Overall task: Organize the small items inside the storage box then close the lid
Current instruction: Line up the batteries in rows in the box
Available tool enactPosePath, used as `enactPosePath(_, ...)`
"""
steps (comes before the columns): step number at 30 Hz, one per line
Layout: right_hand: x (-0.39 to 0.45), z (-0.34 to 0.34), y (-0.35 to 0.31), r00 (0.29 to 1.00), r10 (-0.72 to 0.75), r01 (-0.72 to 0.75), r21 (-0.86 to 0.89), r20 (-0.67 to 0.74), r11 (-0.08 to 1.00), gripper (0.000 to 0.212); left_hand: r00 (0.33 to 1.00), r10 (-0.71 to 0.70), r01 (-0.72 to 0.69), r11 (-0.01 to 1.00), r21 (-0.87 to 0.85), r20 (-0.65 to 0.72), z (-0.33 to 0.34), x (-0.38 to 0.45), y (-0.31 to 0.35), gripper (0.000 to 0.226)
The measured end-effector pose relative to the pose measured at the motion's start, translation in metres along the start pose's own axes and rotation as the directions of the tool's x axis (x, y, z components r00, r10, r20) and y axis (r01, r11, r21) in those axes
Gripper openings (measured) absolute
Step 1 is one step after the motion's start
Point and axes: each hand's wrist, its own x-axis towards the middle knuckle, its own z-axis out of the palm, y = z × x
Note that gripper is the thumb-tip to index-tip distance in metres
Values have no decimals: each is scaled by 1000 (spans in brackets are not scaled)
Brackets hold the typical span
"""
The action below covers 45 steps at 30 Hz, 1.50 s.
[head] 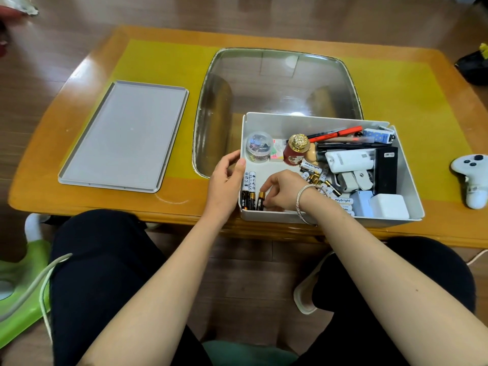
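The sorting step looks to be in hand: the storage box (327, 122) sits open on the table (79, 75), at its near edge, and batteries are being lined up in the box's near-left corner. The left hand (224, 178) grips the box's left wall, thumb hooked over the rim and fingers curled outside, steadying it. The right hand (284, 190) reaches down inside the box, its fingertips pinching or setting a black-and-gold battery (260, 200); whether it is fully held I cannot tell. That battery lies with its long axis running from the box's near wall toward its far wall, parallel to 2 more dark batteries (248, 200) just to its left and 2 white batteries (249, 178) beyond them. A loose heap of batteries (314, 175) at the box's middle lies at mixed angles, so the next move probably calls for picking one out and turning it to match the row. The lid (124, 136) lies flat on the table, well left of the box, not yet fitted.
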Motion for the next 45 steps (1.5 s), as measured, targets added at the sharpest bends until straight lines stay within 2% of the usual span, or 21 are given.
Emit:
enactPosePath(3,-2,1,-2,999,-9,10,-22,43,1000,25,1000,4,-4,1000,6,-2,0,0,0,34)
enactPosePath(7,-1,1,-2,1000,7,-6,-6,23,1000,28,1000,-1,1,1000,-1,-2,0,0,0,33)
enactPosePath(14,-2,3,-2,999,-29,31,-80,37,996,32,1000,-2,2,1000,-22,0,0,-1,-1,34)
enactPosePath(22,2,4,2,993,-80,57,-261,-81,964,37,1000,-4,4,1000,-24,5,0,0,1,33)
enactPosePath(28,-11,-11,13,987,-44,18,-171,-153,985,51,1000,-8,8,1000,-20,1,0,-1,1,34)
enactPosePath(31,-20,-23,29,969,-17,-20,-144,-248,989,46,1000,-15,15,1000,-21,3,0,-1,0,33)
enactPosePath(37,-31,-29,46,921,53,-154,-236,-386,959,37,1000,-14,14,1000,-27,5,0,0,0,36)
enactPosePath(45,-27,-25,41,933,53,-167,-298,-356,940,42,1000,-20,21,999,-42,5,0,0,-1,35)
